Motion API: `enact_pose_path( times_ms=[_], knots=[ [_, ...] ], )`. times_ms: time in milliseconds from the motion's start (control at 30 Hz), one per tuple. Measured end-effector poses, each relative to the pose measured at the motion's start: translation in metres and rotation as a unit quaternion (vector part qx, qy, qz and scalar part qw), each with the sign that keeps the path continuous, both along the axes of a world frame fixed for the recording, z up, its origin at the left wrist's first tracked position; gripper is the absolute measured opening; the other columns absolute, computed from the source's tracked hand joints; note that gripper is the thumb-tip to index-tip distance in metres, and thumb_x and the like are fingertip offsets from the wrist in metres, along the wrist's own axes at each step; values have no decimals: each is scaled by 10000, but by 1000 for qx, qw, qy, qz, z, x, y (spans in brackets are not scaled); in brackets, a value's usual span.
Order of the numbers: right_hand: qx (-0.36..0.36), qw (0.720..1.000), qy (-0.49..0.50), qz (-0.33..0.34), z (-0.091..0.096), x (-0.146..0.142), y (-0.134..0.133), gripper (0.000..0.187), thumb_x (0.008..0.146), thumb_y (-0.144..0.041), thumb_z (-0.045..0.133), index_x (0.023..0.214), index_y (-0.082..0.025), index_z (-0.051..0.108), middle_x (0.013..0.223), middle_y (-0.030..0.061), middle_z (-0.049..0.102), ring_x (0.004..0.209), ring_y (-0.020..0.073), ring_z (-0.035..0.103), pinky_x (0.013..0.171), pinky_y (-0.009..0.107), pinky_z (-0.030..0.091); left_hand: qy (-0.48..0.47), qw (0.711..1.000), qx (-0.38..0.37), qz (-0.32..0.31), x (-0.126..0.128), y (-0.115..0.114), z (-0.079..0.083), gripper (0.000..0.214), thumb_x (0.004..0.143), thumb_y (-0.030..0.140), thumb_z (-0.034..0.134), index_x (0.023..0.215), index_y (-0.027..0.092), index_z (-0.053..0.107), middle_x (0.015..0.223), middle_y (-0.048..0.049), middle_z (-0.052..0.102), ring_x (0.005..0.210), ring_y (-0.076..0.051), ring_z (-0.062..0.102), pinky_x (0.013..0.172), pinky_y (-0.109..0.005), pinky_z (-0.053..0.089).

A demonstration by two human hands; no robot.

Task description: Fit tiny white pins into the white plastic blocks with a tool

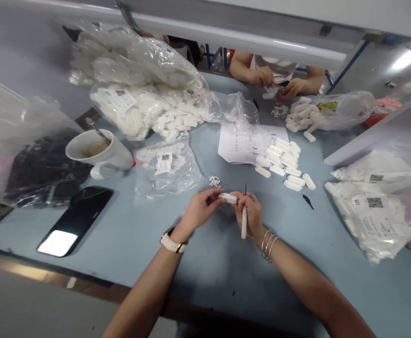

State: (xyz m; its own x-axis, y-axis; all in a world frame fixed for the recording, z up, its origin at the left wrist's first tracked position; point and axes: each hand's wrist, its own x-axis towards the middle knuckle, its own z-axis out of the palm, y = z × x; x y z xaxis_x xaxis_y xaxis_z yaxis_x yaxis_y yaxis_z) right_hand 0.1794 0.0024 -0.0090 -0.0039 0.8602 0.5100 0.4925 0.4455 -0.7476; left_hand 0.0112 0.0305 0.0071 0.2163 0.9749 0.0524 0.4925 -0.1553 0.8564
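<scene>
My left hand (203, 209) pinches one end of a small white oblong plastic piece (229, 198). At its other end are the fingers of my right hand (251, 213), which also grips a white-handled tool (244, 223) with a thin dark tip pointing away from me. The exact kind of tool does not show. Just beyond my left fingers lies a little heap of tiny white parts (214, 181). More white oblong pieces (279, 157) are piled further off to the right, partly on a printed sheet (239, 143). A small black curved item (308, 202) rests nearby.
On the left are a white mug (103, 152) with a spoon, a phone (75, 220) and a flat clear bag (168, 166). Big bags of white pieces (138, 112) fill the back left. Labelled bags (374, 211) lie right. Across the table, a co-worker's hands (276, 84) work.
</scene>
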Motion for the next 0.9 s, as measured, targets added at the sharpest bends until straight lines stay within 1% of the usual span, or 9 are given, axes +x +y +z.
enact_pose_path(
  times_ms=[100, 267, 467, 567, 667, 800, 900],
  knots=[
    [0, 1000, -1, -1, 1, 0, 0, 212, 838, -154, 532, 652, -231, 464, 916, 27, 728, 736, 171, 589, 686, 314, 508, -48, 997, -61, -26, -1, 1, 2, 291, 796, 377, 598, 992, 181, 686, 835, -47, 728, 708, -178, 655, 647, -281, 524],
    [17, 1000, -8, -1, 1, -1, 1, 233, 846, -159, 527, 646, -233, 432, 880, 18, 731, 697, 159, 578, 661, 298, 499, -88, 991, -96, -36, -2, 2, 5, 328, 778, 413, 612, 984, 171, 695, 893, -64, 741, 777, -202, 681, 696, -302, 546],
    [6, 1000, 2, -5, 2, 0, 1, 226, 851, -179, 525, 646, -234, 448, 875, 33, 722, 706, 164, 604, 663, 295, 499, -78, 993, -86, -23, -2, 2, 3, 343, 767, 418, 625, 983, 166, 710, 871, -66, 749, 751, -206, 683, 684, -307, 548],
    [-17, 1000, 2, 5, 3, 0, 0, 219, 846, -170, 525, 649, -233, 451, 889, 42, 726, 720, 176, 610, 679, 308, 505, -82, 993, -83, -23, -2, 2, 4, 323, 764, 409, 625, 965, 173, 719, 867, -58, 752, 758, -209, 685, 688, -308, 548],
    [-35, 999, 13, 0, 2, 1, 0, 200, 842, -171, 524, 663, -236, 463, 881, 47, 720, 737, 185, 624, 688, 312, 506, -91, 992, -88, -26, -2, 3, 5, 301, 763, 388, 625, 955, 178, 722, 861, -53, 753, 764, -209, 683, 685, -307, 547],
    [-48, 998, 40, 4, -1, 1, 0, 227, 850, -194, 524, 650, -236, 425, 867, 59, 711, 786, 192, 641, 705, 315, 506, -93, 990, -100, -27, -3, 4, 4, 302, 773, 392, 617, 957, 178, 723, 851, -49, 751, 731, -198, 672, 667, -301, 536],
    [-58, 997, 49, 5, -2, 1, 0, 243, 851, -214, 530, 645, -236, 405, 843, 62, 707, 777, 190, 642, 700, 312, 503, -98, 990, -103, -21, -3, 4, 2, 322, 770, 410, 616, 960, 173, 722, 839, -50, 749, 701, -190, 664, 651, -296, 532]
  ],
)
